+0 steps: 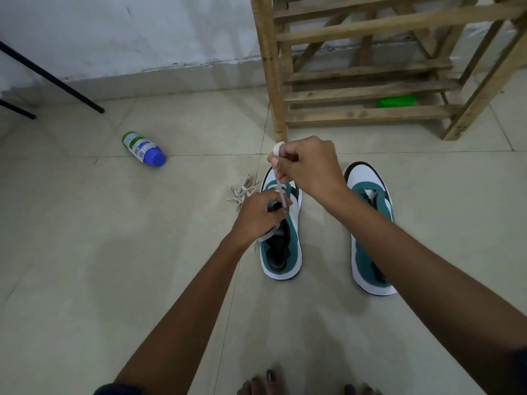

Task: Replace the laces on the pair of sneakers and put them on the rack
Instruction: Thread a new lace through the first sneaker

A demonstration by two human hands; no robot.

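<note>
Two sneakers stand side by side on the tiled floor (85,252) ahead of your bare toes (271,380), heels toward you. At twelve o'clock the left sneaker (281,246) sits under both your hands. Your left hand (258,213) curls its fingers round the white lace (281,192) just above the tongue. Your right hand (310,166), higher and a little farther out, pinches the same lace, whose end loops over the fingertips. At one o'clock the right sneaker (368,232) shows a bit of white lace near its toe, partly hidden by your right forearm. A loose pile of laces (241,192) lies just left of the left sneaker. Farther off, at ten o'clock, a bottle (144,149) lies on its side. The wooden rack (368,92) stands at one o'clock against the wall.
</note>
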